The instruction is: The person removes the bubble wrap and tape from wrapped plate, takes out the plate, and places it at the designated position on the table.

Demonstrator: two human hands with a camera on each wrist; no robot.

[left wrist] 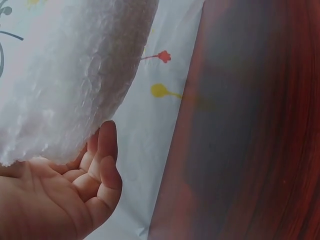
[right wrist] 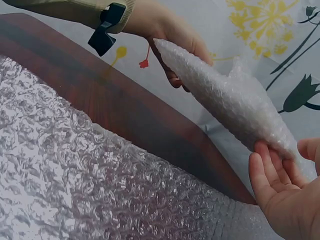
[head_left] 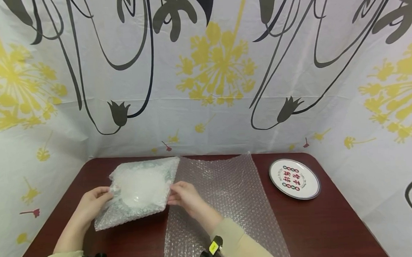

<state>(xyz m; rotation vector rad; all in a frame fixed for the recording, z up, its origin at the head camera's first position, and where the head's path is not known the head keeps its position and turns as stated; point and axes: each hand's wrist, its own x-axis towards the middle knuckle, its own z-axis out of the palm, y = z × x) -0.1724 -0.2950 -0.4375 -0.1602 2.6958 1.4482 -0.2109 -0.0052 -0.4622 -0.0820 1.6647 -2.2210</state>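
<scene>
A bubble-wrapped bundle [head_left: 139, 189] is held tilted above the left part of the table, with a round white shape showing through its layers. My left hand [head_left: 88, 206] grips its left edge, thumb on top. On the opposite edge, my right hand [head_left: 188, 198] pinches the wrap between thumb and fingers. In the left wrist view, the fingers of the left hand [left wrist: 75, 192] curl beneath the bundle [left wrist: 75, 75]. The right wrist view shows the bundle [right wrist: 235, 105] nearly edge-on, with the right hand [right wrist: 290, 195] supporting its near end. What lies inside is blurred by the wrap.
A loose sheet of bubble wrap [head_left: 226, 204] lies flat down the middle of the dark red table [head_left: 327, 223]. To its right rests a white plate [head_left: 294, 178] with red characters and a dark rim. A patterned cloth [head_left: 206, 124] hangs behind the table and along both sides.
</scene>
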